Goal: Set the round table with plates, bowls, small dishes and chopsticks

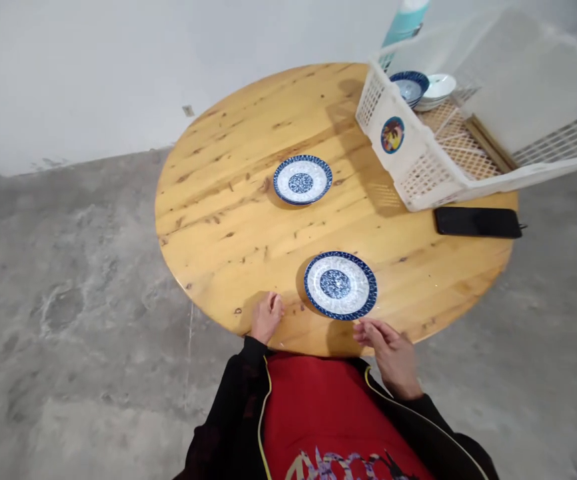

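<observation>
A round plate [336,284] with a dark blue rim and a speckled blue centre lies near the table's front edge. Just off its lower right rim is my right hand [389,350], fingers loosely bent and slightly apart, with nothing visible in them; whether the fingertips touch the rim is hard to tell. To the left of this plate, my left hand [267,317] rests on the table edge, closed in a loose fist, with nothing showing in it. Farther back sits a small stack of matching blue-rimmed plates [302,180].
A white plastic basket [431,180] stands at the right on the round wooden table [228,200]. Inside are blue-rimmed bowls [409,87], white bowls [438,88] and chopsticks [491,143]. A black phone [478,222] lies before it. Behind is a turquoise and white object [406,23].
</observation>
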A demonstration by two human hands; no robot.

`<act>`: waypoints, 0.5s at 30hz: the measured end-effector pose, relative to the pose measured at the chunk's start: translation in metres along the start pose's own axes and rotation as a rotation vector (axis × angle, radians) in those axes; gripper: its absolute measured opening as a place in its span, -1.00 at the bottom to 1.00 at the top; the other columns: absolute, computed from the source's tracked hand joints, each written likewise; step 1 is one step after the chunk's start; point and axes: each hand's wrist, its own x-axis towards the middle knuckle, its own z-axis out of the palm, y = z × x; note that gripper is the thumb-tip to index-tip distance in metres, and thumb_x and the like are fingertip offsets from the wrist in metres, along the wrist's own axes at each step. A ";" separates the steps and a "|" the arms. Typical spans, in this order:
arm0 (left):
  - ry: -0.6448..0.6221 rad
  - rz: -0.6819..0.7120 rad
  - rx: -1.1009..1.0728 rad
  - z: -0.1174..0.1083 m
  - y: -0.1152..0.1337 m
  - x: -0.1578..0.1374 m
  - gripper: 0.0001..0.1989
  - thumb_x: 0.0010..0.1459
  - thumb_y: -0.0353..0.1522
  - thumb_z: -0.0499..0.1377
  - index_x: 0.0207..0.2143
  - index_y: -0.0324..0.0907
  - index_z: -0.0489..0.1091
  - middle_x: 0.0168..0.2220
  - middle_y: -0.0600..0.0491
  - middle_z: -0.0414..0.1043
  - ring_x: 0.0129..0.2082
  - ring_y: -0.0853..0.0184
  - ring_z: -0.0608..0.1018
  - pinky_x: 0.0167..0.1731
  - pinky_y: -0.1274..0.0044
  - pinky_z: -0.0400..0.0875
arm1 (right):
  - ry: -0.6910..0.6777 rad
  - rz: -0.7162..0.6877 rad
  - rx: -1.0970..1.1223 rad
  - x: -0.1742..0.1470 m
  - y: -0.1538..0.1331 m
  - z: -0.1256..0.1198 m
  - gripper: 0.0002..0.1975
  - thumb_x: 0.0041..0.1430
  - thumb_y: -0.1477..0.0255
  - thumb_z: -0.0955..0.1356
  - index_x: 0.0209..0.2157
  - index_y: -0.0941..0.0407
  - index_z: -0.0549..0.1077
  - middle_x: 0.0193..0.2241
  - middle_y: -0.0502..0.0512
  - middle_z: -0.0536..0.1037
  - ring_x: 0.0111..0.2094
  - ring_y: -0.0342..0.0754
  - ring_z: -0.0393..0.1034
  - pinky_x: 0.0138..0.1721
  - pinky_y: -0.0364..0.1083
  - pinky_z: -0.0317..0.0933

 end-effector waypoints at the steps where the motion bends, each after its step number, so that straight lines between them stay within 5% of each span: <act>1: -0.029 0.010 -0.002 0.000 -0.003 -0.002 -0.76 0.36 -0.25 0.00 -0.40 -0.04 0.28 -0.43 0.06 0.57 -0.46 0.26 0.62 -0.35 0.43 0.43 | -0.013 0.006 -0.010 -0.007 0.002 0.007 -0.67 0.06 -0.02 0.44 -0.34 -0.08 0.57 -0.40 0.12 0.64 -0.45 0.13 0.56 -0.37 0.11 0.55; 7: -0.064 0.036 0.020 -0.014 -0.021 -0.020 -0.80 0.36 -0.29 0.01 -0.35 -0.06 0.31 -0.40 0.05 0.61 -0.43 0.27 0.62 -0.30 0.44 0.43 | -0.076 0.041 -0.054 -0.039 0.016 0.027 -0.69 0.05 -0.03 0.44 -0.34 -0.11 0.57 -0.42 0.09 0.64 -0.46 0.13 0.55 -0.40 0.12 0.55; 15: 0.213 -0.048 -0.061 -0.036 -0.045 -0.079 -0.76 0.33 -0.26 0.00 -0.38 -0.09 0.33 -0.43 0.08 0.58 -0.46 0.33 0.61 -0.32 0.51 0.43 | -0.160 -0.004 -0.066 -0.035 0.022 0.024 -0.54 -0.04 -0.06 0.49 -0.31 0.04 0.59 -0.40 0.14 0.65 -0.45 0.07 0.54 -0.40 0.04 0.50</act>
